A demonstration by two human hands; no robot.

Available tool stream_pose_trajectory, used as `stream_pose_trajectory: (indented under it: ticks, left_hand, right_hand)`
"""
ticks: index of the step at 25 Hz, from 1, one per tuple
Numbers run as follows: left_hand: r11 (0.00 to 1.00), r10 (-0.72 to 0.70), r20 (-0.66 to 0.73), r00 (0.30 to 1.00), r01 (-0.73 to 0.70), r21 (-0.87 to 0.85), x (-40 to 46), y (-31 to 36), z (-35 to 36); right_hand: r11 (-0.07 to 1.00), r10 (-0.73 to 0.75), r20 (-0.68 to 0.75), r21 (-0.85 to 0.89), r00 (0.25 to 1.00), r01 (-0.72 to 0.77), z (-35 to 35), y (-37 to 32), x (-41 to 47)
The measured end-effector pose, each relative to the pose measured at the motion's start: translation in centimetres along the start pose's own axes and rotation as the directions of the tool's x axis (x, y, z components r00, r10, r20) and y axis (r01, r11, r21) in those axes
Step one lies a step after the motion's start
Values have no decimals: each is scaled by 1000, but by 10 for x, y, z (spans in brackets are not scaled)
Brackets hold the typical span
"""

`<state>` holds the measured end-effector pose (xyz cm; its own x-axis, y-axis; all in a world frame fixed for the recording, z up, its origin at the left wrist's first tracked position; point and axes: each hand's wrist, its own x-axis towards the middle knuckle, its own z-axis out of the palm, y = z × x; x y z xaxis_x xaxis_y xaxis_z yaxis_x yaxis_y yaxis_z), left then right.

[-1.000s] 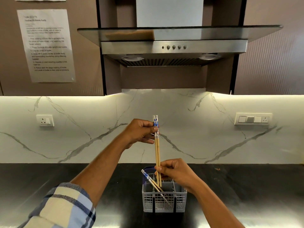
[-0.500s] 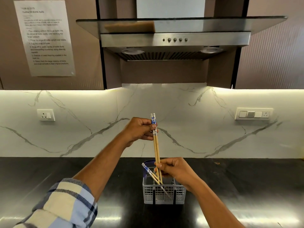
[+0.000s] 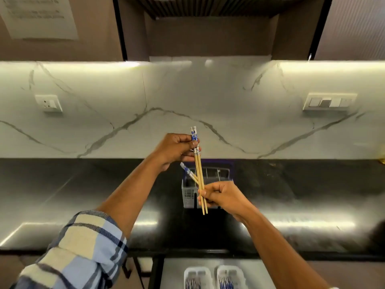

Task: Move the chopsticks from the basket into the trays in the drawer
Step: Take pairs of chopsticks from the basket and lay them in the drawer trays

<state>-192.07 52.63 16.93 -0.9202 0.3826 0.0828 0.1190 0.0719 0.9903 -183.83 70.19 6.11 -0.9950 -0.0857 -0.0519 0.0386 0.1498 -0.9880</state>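
A pair of wooden chopsticks (image 3: 199,174) with blue-and-white tops stands nearly upright in the air, clear of the basket. My left hand (image 3: 175,150) pinches their patterned top ends. My right hand (image 3: 224,196) grips them near the thin tips. Behind them the grey slotted basket (image 3: 188,197) sits on the black counter, with another chopstick pair (image 3: 188,173) leaning out of it to the left. At the bottom edge an open drawer (image 3: 173,272) shows two white trays (image 3: 196,277) (image 3: 230,276) with blue-topped chopsticks lying in them.
The glossy black counter (image 3: 83,195) runs left and right of the basket. A marble backsplash carries a socket (image 3: 49,103) at left and a switch plate (image 3: 330,102) at right. Brown cabinets and a range hood hang overhead.
The view has tilted down, so the open drawer and trays have come into sight. Both hands have lifted the chopstick pair up and out of the basket.
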Motion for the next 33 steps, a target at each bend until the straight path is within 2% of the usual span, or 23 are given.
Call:
stream_pose_trajectory:
  ticks: [8, 11, 15, 18, 22, 25, 29, 31, 33]
  left_hand:
    - [936, -347, 57, 936, 349, -38, -74, -176, 29]
    - [886, -460, 96, 883, 464, -18, -113, -242, 40]
    - [840, -538, 108, 836, 542, -12, -148, -307, 49]
    - [811, -582, 94, 807, 585, -2, -158, -332, 56]
    - [762, -646, 87, 758, 646, 28, -155, -348, 69]
    - [720, -692, 102, 715, 694, 19, -147, -357, 76]
    - [650, -754, 148, 640, 759, 27, -137, -370, 80]
    - [671, -742, 92, 664, 731, 124, -135, -379, 81]
    - [686, -677, -44, 735, 652, 322, -138, -393, 75]
  right_hand:
    - [943, 330, 79, 12, 941, -332, 55, 164, -76]
    - [882, 469, 84, 18, 879, -472, 80, 218, -114]
    - [784, 619, -9, -54, 785, -619, 101, 267, -140]
    - [759, 626, -124, -132, 770, -638, 116, 276, -140]
    - [770, 532, -252, -252, 808, -586, 127, 275, -124]
    - [741, 544, -318, -252, 776, -623, 129, 280, -115]
    - [662, 526, -381, -378, 760, -648, 134, 287, -110]
    - [586, 540, -429, -427, 724, -689, 139, 288, -106]
    - [491, 576, -474, -451, 666, -746, 145, 288, -97]
